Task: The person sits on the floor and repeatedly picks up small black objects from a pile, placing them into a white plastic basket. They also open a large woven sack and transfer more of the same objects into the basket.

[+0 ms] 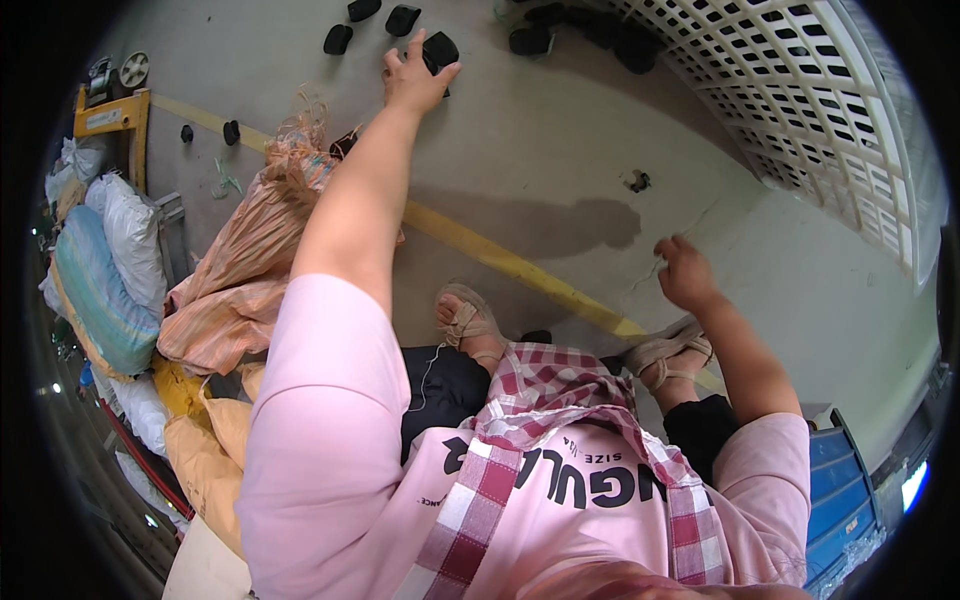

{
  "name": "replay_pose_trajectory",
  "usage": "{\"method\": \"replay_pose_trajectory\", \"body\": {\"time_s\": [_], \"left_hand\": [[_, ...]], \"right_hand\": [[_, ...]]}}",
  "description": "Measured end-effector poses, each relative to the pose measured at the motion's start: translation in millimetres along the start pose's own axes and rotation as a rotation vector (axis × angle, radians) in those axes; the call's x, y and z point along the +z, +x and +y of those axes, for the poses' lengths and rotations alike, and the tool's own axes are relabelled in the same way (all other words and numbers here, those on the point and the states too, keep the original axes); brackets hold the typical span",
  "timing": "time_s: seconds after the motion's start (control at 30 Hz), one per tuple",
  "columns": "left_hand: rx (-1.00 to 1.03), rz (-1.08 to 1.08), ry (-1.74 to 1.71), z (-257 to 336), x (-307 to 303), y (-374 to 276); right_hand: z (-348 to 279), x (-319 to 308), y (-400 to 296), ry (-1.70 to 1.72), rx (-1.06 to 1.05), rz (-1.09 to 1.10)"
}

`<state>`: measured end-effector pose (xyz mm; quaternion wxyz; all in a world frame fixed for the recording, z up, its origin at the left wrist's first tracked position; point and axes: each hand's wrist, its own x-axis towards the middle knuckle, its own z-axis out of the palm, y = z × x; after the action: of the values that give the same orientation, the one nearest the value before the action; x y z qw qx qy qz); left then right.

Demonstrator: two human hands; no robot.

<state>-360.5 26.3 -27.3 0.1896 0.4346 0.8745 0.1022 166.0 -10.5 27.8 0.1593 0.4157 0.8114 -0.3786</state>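
My left hand (418,81) reaches far forward over the floor, its thumb and fingers spread around a black molded part (440,51); whether it grips the part cannot be told. Other small black parts (402,20) lie just beyond and to the left of it. My right hand (685,274) hangs above the floor near my right sandal, its fingers loosely curled, with nothing seen in it. A small dark piece (640,181) lies on the floor ahead of that hand. More black parts (529,42) lie beside the white basket.
A large white perforated plastic basket (840,112) stands at the upper right. An orange woven sack (240,262) is on the left, near stuffed sacks (105,292) and a yellow metal frame (116,118). A blue plastic crate (840,480) sits at the lower right. Yellow tape (525,270) crosses the floor.
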Motion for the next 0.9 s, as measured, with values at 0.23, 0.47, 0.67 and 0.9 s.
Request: {"method": "replay_pose_trajectory", "body": {"time_s": [0.23,0.47,0.67,0.9], "left_hand": [[0.041,0.187,0.158,-7,56,2],[0.227,0.31,0.14,-17,53,6],[0.122,0.019,0.198,15,29,36],[0.05,-0.09,0.024,19,14,38]], "right_hand": [[-52,-82,131,-0.055,-0.028,0.403],[-88,-113,255,-0.318,0.386,0.373],[-87,-67,238,-0.25,0.246,0.402],[-52,-22,162,0.295,0.203,0.438]]}}
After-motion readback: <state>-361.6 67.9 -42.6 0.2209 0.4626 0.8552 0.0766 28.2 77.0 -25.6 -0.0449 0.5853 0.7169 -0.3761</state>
